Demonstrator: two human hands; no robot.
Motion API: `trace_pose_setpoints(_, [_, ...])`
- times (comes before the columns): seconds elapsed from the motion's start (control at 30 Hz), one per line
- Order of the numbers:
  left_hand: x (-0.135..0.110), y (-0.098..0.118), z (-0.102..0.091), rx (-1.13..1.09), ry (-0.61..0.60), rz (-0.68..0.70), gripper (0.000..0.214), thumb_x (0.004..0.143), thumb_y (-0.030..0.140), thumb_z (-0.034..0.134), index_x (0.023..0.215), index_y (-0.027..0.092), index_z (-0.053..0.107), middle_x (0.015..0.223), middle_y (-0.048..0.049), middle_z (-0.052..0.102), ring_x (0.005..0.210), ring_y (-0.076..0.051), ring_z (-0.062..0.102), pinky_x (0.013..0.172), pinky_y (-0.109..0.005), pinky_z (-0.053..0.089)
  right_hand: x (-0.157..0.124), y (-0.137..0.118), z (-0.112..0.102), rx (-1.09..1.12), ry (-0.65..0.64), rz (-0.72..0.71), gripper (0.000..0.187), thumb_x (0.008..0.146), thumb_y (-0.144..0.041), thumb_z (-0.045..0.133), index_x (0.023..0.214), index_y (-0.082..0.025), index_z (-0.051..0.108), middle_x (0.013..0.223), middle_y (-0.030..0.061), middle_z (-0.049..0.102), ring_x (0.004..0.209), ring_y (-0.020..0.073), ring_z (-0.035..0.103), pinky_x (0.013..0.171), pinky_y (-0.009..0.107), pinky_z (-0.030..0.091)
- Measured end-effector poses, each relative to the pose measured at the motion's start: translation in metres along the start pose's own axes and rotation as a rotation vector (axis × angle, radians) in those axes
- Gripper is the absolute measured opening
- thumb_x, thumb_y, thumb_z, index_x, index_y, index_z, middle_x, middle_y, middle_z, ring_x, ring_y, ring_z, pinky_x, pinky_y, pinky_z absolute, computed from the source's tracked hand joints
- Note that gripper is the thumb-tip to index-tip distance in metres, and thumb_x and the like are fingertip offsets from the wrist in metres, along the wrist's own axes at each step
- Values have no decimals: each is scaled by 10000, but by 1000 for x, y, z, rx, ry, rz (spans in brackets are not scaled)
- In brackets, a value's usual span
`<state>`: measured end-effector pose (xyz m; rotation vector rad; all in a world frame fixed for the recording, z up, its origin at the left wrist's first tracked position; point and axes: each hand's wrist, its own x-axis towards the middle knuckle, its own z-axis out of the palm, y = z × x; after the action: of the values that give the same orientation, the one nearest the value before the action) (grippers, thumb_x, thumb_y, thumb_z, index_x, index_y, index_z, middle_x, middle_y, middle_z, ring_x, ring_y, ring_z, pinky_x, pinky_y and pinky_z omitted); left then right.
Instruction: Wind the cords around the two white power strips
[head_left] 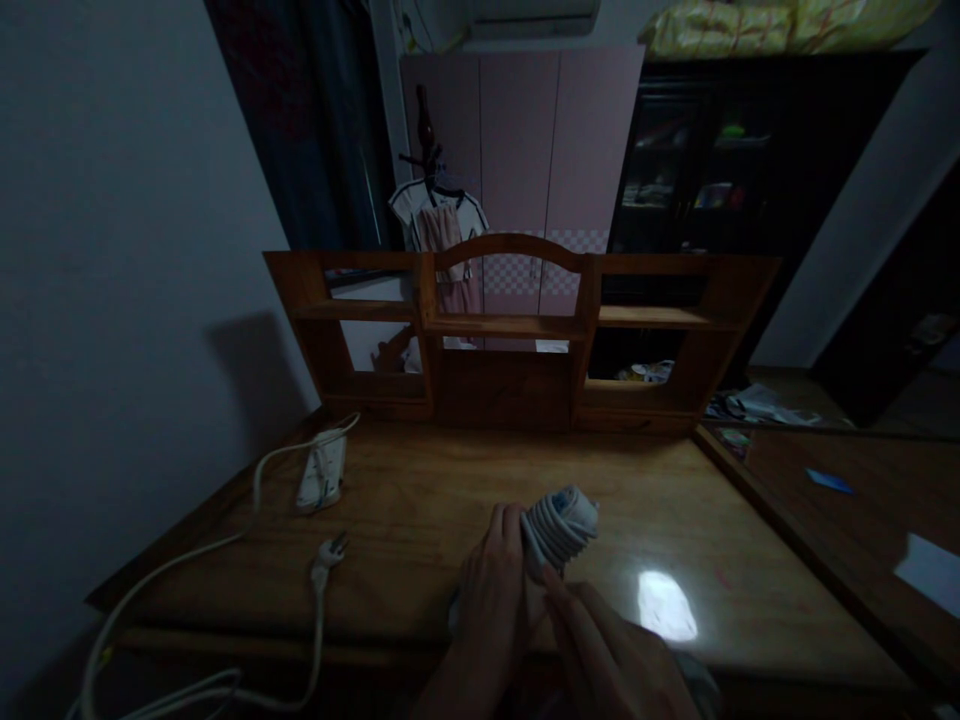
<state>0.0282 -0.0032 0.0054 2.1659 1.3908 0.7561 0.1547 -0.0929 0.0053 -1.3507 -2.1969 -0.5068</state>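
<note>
A rolled-up, light striped piece of cloth, perhaps a sock point(561, 525), rests on the wooden desk point(420, 520) near its front edge. My left hand point(491, 600) is curled round the roll's near end, fingers closed on it. My right hand point(607, 650) lies just to the right, its fingers extended and touching the base of the roll. The room is dim, so details of the cloth are hard to make out.
A white power strip point(322, 470) with its cord point(187, 560) and a loose plug point(328, 555) lies on the desk's left. A wooden shelf unit point(510, 330) stands along the back edge. A glare spot point(666, 605) shines on the desk. A second tabletop point(862, 510) with papers adjoins on the right.
</note>
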Motion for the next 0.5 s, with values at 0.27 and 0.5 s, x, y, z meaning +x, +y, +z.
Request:
trace_pose_setpoints(0.27, [5,-7,7,40,22,-10,360,787,296,534,1121,180,465,1114,-130,580,915,-249,604,786,-342,445,-7,-5,18,186,1,168,538,889,-89,343,1426,-130,339,1198,168,600,920,201,670,671,226,573])
trace_pose_setpoints(0.5, [9,-1,4,84,-25,14,421,764,233,526,1176,175,465,1157,-127,592,1004,-256,584,834,-348,439,-8,-7,26,328,110,301,392,925,-147,359,1299,-161,475,1070,122,659,903,182,678,715,228,568])
